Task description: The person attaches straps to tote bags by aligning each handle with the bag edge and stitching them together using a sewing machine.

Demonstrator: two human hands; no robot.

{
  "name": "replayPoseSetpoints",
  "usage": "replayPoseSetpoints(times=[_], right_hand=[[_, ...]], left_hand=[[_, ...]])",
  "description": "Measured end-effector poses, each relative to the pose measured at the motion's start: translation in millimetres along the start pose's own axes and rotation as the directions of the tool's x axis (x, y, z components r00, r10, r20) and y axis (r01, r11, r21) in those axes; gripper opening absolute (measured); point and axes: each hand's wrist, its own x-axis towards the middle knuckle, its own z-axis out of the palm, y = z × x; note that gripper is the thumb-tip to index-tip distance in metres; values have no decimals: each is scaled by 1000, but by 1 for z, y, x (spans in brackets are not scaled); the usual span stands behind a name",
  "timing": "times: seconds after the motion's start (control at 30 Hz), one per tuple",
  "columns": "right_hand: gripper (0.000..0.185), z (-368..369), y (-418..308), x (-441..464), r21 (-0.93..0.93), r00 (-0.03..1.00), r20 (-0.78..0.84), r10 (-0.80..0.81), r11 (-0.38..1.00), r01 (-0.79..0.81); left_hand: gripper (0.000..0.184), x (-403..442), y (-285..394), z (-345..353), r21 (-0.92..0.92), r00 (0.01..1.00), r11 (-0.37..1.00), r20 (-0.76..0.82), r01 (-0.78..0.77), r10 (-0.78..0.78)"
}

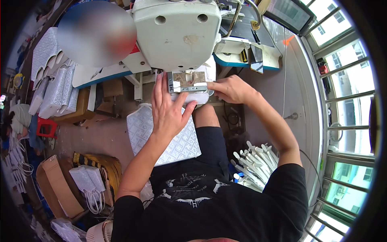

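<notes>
In the head view, a white industrial sewing machine [177, 34] stands in front of me, with a metal clamp plate [176, 87] below its head. My left hand [167, 111] lies with fingers stretched along the plate's left and front edges. Beneath the plate a white rounded piece [197, 98] sticks out. At the plate's right edge is my right hand [233, 88], its fingers curled and the index finger pointing in at the plate. Whatever those fingers hold is hidden. A white-and-grey patterned bag panel [161, 139] hangs over my lap, partly behind my left forearm.
A bundle of white straps [258, 165] stands at my lower right. Folded patterned bags [56, 86] are stacked at the left. On the floor are an open cardboard box [60, 187] and a red stool [46, 128]. Another person [20, 121] bends at far left. Barred windows line the right.
</notes>
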Motion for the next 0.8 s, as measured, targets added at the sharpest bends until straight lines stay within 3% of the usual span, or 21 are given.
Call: replayPoseSetpoints(times=[0.17, 0.23, 0.3, 0.33, 0.4, 0.43, 0.53, 0.57, 0.67, 0.7, 0.73, 0.8], right_hand=[[67, 12, -70, -45, 92, 974, -179, 138, 988, -123], [66, 15, -92, -48, 65, 958, -272, 92, 995, -77], [66, 15, -103, -53, 51, 942, -327, 74, 997, -60], [68, 13, -103, -53, 33, 937, -345, 57, 998, -48], [74, 14, -108, -52, 6, 929, -370, 15, 1000, -14], [74, 15, -110, -51, 11, 931, -366, 10, 1000, -7], [73, 15, -114, -45, -11, 933, -360, -5, 1000, 1], [73, 15, -117, -44, -10, 933, -359, -10, 1000, 7], [43, 13, -125, -41, 102, 910, -414, 0, 994, 46], [43, 16, -128, -41, 104, 910, -414, 4, 994, 43], [32, 21, -130, -42, 334, 895, -442, 55, 936, 108], [12, 32, -132, -41, 702, 870, -463, 166, 669, 246]], left_hand=[[41, 1, -6, -5, -62, 999, 997, -26, -44, 43], [41, -20, -5, -5, -98, 998, 993, -6, -65, 65], [45, -47, -14, -2, -168, 987, 985, -160, -44, 17], [45, -60, -21, 1, -167, 987, 984, -159, -56, 29], [42, -92, -33, 7, -333, 972, 923, 59, -195, 227], [42, -98, -37, 10, -330, 974, 925, 61, -187, 218], [41, -98, -53, 23, -185, 954, 980, 300, 79, -20], [41, -98, -59, 24, -181, 954, 980, 298, 83, -26], [42, -97, -80, 25, -165, 962, 986, 270, 1, 44], [42, -101, -85, 31, -166, 961, 986, 273, 1, 45], [44, -108, -91, 40, -179, 952, 982, 306, 59, -1], [48, -113, -101, 56, -203, 928, 965, 363, 168, -85]])
